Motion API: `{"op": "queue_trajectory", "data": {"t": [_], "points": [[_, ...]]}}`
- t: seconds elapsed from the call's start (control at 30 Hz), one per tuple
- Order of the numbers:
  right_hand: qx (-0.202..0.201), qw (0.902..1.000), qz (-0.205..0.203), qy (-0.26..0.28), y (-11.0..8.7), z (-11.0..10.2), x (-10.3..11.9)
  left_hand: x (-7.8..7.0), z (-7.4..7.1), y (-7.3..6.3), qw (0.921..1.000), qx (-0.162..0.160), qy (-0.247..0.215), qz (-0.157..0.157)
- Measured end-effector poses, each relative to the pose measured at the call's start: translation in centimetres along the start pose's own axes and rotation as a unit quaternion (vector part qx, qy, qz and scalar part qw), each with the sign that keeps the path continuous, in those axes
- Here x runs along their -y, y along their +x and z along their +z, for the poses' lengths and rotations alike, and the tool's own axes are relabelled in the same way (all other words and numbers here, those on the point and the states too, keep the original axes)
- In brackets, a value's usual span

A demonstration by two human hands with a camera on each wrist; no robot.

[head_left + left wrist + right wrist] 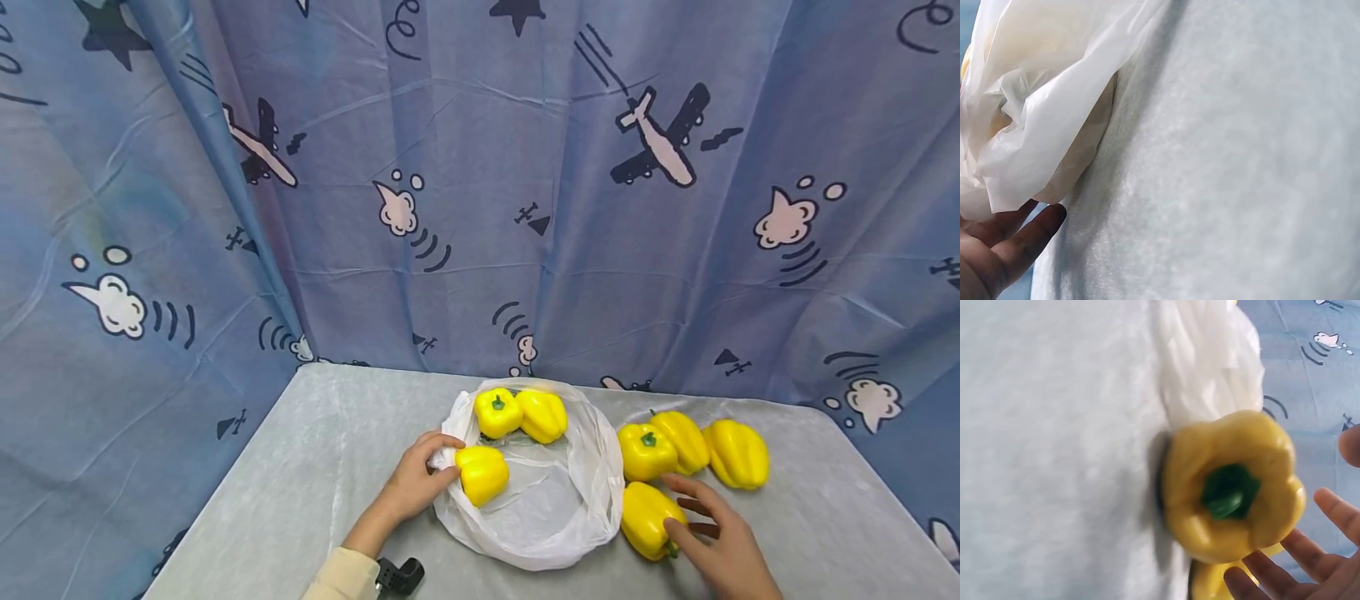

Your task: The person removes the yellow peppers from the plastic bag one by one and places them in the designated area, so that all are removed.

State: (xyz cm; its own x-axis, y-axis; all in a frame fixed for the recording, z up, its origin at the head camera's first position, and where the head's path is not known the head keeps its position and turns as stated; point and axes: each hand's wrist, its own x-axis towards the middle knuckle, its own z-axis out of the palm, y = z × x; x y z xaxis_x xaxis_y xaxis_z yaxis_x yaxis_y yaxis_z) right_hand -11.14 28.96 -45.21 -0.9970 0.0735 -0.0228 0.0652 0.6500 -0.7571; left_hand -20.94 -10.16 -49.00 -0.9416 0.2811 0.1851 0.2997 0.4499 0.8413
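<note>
A yellow bell pepper (647, 517), glossy and plump with rounded lobes, lies on its side on the table (300, 475), just left of the right hand's fingers. Its green stem end points toward the person and slightly right; the long axis slants from there away and leftward. The right wrist view looks at this stem end, with the short, thick stem in the sunken crown.

The right hand (720, 537) has its fingers spread and bent about the pepper's right side, not clasping it; whether the fingertips touch it, I cannot tell. Just beyond these fingers lie three more yellow peppers (738, 454), the nearest showing its green stem.

To the left of the right fingers sits a white plastic bag (532, 557), its mouth spread wide. The left hand (415, 479) pinches the bag's left rim between thumb and fingers. Inside the bag, one yellow pepper (483, 477) lies right beside the left fingers, and two others (543, 417) sit side by side farther off. A black device (401, 577) and a cream sleeve (341, 575) show behind the left fingers. Beyond both hands' fingers hangs a blue curtain (465, 308) printed with airplanes, clouds and stars.
</note>
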Motion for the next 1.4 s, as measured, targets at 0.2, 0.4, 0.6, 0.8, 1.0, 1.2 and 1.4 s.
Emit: {"op": "queue_trajectory", "data": {"t": [0.2, 0.4, 0.6, 0.8, 1.0, 1.2, 1.4], "points": [[-0.042, 0.9971, -0.056, -0.029, 0.1, -0.2, 1.2, 0.0, -0.1, 0.1, 1.0000, 0.004, -0.001, -0.001], [-0.078, 0.9904, -0.110, -0.031, 0.3, -0.2, 2.2, -0.1, -0.1, 0.1, 1.0000, 0.005, -0.005, -0.002], [-0.077, 0.9904, -0.112, -0.025, 0.6, -0.1, 3.5, -0.1, 0.0, 0.1, 1.0000, 0.002, -0.004, -0.001], [-0.092, 0.9857, -0.141, -0.009, 0.8, 0.1, 4.2, 0.1, 0.0, 0.1, 1.0000, -0.001, -0.007, 0.003], [-0.089, 0.9775, -0.189, 0.027, 1.1, 0.6, 4.8, 0.1, 0.0, 0.1, 1.0000, 0.001, -0.007, 0.003], [-0.069, 0.9765, -0.202, 0.031, 1.3, 1.3, 6.3, 0.0, 0.0, 0.0, 0.9999, 0.003, -0.011, 0.005], [-0.033, 0.9803, -0.192, 0.034, 1.9, 2.5, 8.0, 0.1, 0.0, 0.0, 0.9999, 0.000, -0.015, 0.008]]}}
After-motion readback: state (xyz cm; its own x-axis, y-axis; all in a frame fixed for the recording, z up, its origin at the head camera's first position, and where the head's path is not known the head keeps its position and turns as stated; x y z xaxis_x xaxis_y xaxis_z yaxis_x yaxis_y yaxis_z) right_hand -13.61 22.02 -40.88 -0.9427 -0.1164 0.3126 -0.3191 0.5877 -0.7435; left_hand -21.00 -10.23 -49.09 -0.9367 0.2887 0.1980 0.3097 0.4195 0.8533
